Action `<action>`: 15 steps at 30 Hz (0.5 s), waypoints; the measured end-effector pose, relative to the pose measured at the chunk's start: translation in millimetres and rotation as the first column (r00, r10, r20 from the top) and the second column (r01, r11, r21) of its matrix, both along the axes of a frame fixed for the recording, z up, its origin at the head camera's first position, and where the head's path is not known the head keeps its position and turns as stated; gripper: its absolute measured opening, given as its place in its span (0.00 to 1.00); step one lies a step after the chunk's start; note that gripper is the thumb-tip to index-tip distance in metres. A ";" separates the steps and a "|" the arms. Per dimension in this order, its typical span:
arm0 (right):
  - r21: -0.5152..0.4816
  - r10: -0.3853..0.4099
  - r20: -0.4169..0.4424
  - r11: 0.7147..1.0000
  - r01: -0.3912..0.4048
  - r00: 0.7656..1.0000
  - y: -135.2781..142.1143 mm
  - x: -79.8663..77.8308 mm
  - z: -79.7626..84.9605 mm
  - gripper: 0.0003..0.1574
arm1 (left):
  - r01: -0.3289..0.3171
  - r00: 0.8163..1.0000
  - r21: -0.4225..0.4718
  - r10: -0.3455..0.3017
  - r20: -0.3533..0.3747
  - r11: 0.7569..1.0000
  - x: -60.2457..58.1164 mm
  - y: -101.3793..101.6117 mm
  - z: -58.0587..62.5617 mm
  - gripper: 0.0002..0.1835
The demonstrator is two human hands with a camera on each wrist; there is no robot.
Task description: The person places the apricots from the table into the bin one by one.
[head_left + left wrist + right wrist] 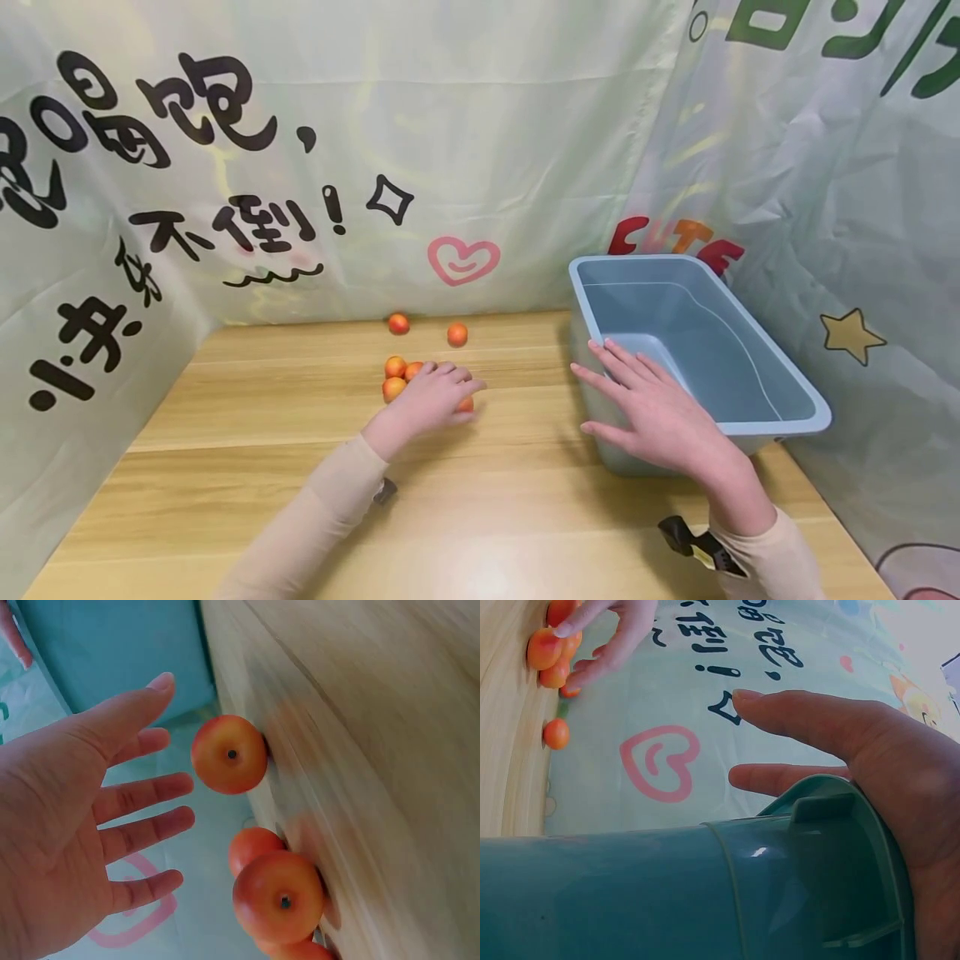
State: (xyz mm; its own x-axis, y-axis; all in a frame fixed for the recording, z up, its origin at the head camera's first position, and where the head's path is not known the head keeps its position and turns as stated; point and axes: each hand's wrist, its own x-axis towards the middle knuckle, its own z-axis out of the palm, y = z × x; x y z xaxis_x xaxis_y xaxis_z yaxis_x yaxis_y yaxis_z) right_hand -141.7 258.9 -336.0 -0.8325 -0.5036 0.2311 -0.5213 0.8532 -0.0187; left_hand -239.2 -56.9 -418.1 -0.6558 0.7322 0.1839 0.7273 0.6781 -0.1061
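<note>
My left hand (429,398) reaches over a group of small orange-red apples on the table. Its fingers are spread and loosely extended, with nothing held. In the left wrist view, one apple (229,754) sits just off the fingertips, and another apple (279,895) lies farther along, partly covering others. Part of the group is hidden behind the hand in the head view. My right hand (660,410) rests at the near left rim of a blue-grey plastic bin (585,302), fingers stretched out over its edge. The right wrist view shows its palm beside the bin's outer wall (630,892).
Two single apples lie behind the group, one (398,323) near the back cloth and another (457,334) to its right. The bin stands at the table's right side. A printed cloth (487,167) encloses the wooden table (247,467) at the back and sides.
</note>
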 end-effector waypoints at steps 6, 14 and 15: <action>-0.004 -0.004 0.001 1.000 0.004 1.000 0.4 0.6 -0.1 0.46 | -0.003 1.000 -0.066 0.002 -0.002 0.998 -0.4 -3.7 1.6 0.26; -0.002 0.008 -0.006 1.000 -0.008 1.000 -0.1 0.8 0.2 0.45 | -0.004 1.000 -0.089 0.006 0.029 0.996 -3.0 -3.5 -2.5 0.22; -0.003 0.010 -0.010 1.000 -0.010 1.000 -0.3 0.8 0.1 0.45 | -0.002 1.000 -0.089 0.004 0.025 0.996 -3.3 -2.9 -3.2 0.20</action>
